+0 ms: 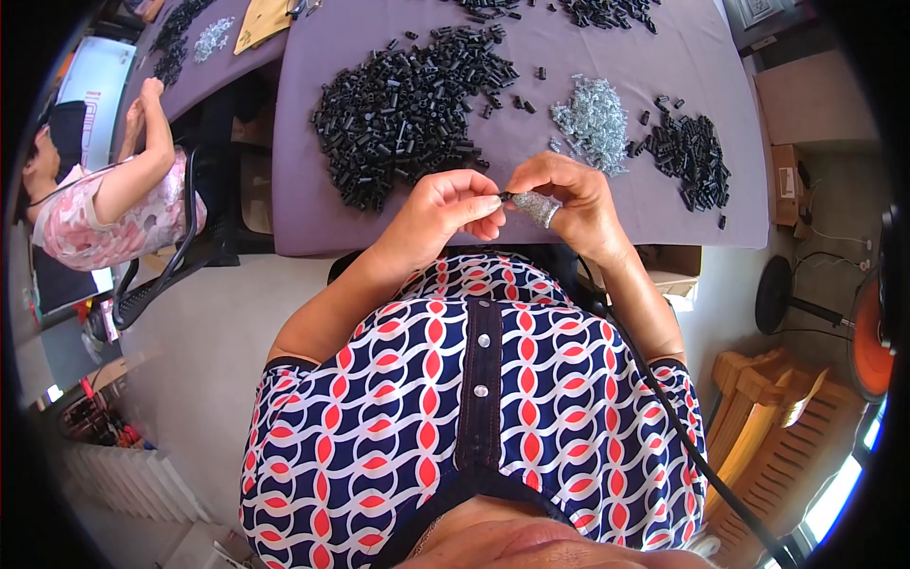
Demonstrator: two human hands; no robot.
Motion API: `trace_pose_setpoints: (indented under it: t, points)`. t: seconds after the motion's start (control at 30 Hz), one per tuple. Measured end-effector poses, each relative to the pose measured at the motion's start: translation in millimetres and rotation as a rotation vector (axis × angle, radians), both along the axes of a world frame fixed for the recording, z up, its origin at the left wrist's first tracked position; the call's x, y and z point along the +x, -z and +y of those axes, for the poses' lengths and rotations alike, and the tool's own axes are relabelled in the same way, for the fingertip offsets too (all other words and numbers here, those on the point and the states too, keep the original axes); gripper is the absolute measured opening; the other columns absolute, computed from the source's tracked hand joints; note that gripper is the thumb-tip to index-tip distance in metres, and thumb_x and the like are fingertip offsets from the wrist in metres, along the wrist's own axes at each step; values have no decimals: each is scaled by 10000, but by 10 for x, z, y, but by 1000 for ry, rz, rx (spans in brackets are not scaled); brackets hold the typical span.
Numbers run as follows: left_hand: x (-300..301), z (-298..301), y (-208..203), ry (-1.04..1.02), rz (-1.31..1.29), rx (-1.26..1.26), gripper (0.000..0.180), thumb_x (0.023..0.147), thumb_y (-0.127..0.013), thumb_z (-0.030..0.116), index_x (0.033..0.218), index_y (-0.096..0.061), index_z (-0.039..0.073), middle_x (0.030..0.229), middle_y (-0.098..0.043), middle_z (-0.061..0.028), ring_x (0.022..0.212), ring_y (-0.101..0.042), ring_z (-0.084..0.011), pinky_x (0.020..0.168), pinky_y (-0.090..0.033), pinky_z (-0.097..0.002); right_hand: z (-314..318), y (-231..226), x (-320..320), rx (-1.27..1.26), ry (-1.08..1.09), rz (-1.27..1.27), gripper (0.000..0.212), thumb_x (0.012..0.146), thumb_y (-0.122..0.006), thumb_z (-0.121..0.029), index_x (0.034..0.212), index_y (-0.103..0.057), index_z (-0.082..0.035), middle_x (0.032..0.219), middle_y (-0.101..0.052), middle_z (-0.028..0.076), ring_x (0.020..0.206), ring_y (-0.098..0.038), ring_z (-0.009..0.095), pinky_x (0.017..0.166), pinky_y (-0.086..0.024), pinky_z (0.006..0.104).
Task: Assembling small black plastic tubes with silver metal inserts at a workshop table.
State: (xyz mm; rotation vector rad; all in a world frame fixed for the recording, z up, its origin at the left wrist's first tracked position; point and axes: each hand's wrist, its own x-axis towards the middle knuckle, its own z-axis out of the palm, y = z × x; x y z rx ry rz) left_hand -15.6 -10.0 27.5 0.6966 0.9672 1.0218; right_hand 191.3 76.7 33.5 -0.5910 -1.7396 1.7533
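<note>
My left hand (445, 211) and my right hand (576, 197) meet over the near edge of the cloth-covered table. Between their fingertips is a small black plastic piece (505, 196), mostly hidden by the fingers. Both hands are closed in a pinch on it. A silvery, rough-looking cover (536, 209) wraps a finger of the right hand. Just beyond my left hand spreads a large heap of short black cylindrical pieces (403, 114). Past the right hand lies a pile of small clear pieces (592, 119), with a smaller heap of black pieces (687, 161) to its right.
More black pieces (607, 11) lie at the table's far edge. At left, another person (114, 209) sits on a black chair by a second table with similar piles. A fan (867, 332) and wooden furniture (768, 427) stand at right. Cardboard boxes (810, 100) sit beyond the table's right edge.
</note>
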Motion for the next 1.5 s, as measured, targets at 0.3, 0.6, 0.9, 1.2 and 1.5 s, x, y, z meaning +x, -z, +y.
trace_pose_setpoints:
  t: [0.3, 0.6, 0.9, 1.2, 1.5]
  points:
    - [11, 6, 16, -1, -82, -49, 151, 973, -637, 145, 1045, -649, 13, 899, -708, -86, 769, -679, -143, 739, -568, -281, 71, -103, -12, 128, -36, -59, 248, 765, -650, 166, 957, -679, 12, 1021, -666, 78, 973, -659, 179, 835, -534, 284]
    - [-23, 6, 94, 101, -421, -216, 149, 968, -625, 122, 1051, -674, 10, 884, -700, -96, 722, -670, -160, 676, -562, -292, 169, -230, 51, 361, -170, -54, 432, 528, -512, 166, 909, -667, 35, 978, -680, 121, 940, -672, 272, 856, -529, 346]
    - [-22, 42, -31, 128, -298, -230, 158, 956, -629, 111, 1051, -690, 1, 862, -700, -117, 693, -667, -171, 630, -570, -296, 256, -370, 68, 474, -285, -148, 452, 528, -521, 165, 933, -671, 32, 981, -673, 127, 936, -670, 297, 829, -535, 348]
    - [-53, 71, -34, 110, -255, -242, 143, 942, -661, 120, 1013, -687, -1, 844, -706, -95, 682, -671, -148, 651, -566, -268, 195, -275, 51, 347, -227, -147, 480, 677, -563, 209, 1108, -659, 23, 1065, -683, 116, 997, -685, 254, 870, -549, 343]
    - [-76, 74, -129, -8, 67, -33, 138, 932, -684, 114, 1004, -677, -3, 852, -712, -84, 717, -678, -135, 691, -571, -263, 178, -110, 104, -145, -104, -31, 472, 928, -595, 28, 1389, -506, -5, 1177, -659, 120, 1072, -653, 205, 925, -527, 338]
